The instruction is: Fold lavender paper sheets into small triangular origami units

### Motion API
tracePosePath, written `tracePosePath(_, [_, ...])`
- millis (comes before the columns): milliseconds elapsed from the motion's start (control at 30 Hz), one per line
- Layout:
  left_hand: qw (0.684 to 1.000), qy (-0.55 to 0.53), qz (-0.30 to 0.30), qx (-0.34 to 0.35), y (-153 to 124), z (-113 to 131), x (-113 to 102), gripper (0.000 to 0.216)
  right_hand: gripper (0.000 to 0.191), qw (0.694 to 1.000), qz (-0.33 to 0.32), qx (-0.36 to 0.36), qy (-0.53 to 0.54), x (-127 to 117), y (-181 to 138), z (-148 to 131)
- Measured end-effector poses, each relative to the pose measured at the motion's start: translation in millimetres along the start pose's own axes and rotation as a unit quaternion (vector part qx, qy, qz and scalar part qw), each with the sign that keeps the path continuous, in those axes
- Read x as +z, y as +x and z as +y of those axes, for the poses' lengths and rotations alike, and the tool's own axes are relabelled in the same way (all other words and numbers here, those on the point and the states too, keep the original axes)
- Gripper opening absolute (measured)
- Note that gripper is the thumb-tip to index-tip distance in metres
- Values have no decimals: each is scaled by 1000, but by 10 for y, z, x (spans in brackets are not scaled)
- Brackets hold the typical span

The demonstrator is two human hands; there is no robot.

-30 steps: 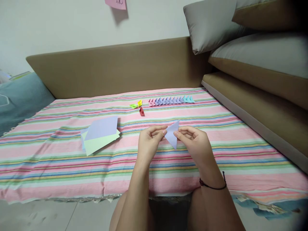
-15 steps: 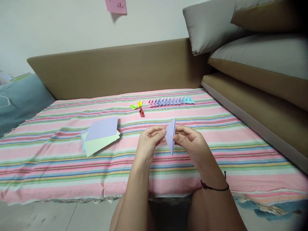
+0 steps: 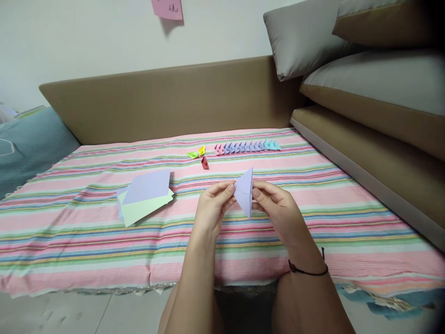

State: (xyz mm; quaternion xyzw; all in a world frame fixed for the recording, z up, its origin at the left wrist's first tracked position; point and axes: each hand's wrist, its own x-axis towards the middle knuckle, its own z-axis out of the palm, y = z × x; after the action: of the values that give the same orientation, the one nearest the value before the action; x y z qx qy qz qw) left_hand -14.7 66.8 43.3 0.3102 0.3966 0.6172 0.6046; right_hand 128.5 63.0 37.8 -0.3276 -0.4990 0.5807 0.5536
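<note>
Between my two hands is a sheet of lavender paper (image 3: 244, 192) folded into a triangle, its long edge upright on the right. My left hand (image 3: 217, 199) pinches the triangle's left corner between thumb and fingers. My right hand (image 3: 273, 199) grips the long edge near its middle, with the thumb on the near side. The folded paper is held above the striped cloth, and the fingers behind it are partly hidden. A dark cord bracelet (image 3: 308, 272) circles my right wrist.
A row of small folded paper pieces (image 3: 246, 147) in pink, lavender and blue lies toward the back. Green (image 3: 192, 155), yellow (image 3: 202, 150) and red (image 3: 205, 163) folded pieces sit left of it. Loose paper sheets (image 3: 148, 188) lie at left. Cushions (image 3: 375, 79) are stacked at right.
The lavender triangle has turned so more of its face shows, and it has risen slightly. My left hand has shifted a little to the left; both hands still hold the paper.
</note>
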Motion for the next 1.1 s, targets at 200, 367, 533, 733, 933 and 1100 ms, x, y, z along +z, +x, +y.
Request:
tracePosePath(200, [1000, 16, -3, -2, -1, -6, 11, 23, 23, 1000, -4, -11, -10, -3, -20, -28])
tracePosePath(367, [992, 110, 6, 53, -26, 23, 24, 28, 28, 1000, -18, -2, -26, -6, -3, -8])
tracePosePath(533, [990, 130, -9, 63, -44, 32, 34, 27, 20, 997, 38, -15, -58, -1, 13, 34])
tracePosePath(733, [997, 70, -32, 9, -33, -16, 51, 23, 18, 994, 43, -61, -80, 8, 9, 15])
tracePosePath(933, [997, 11, -65, -45, -18, -20, 44, 21, 11, 989, 44, -83, -112, 8, 1, -18])
tracePosePath(1100, [995, 24, -77, -50, -60, -2, 62, 26, 17, 975, 74, -134, -161, 42, -16, -10])
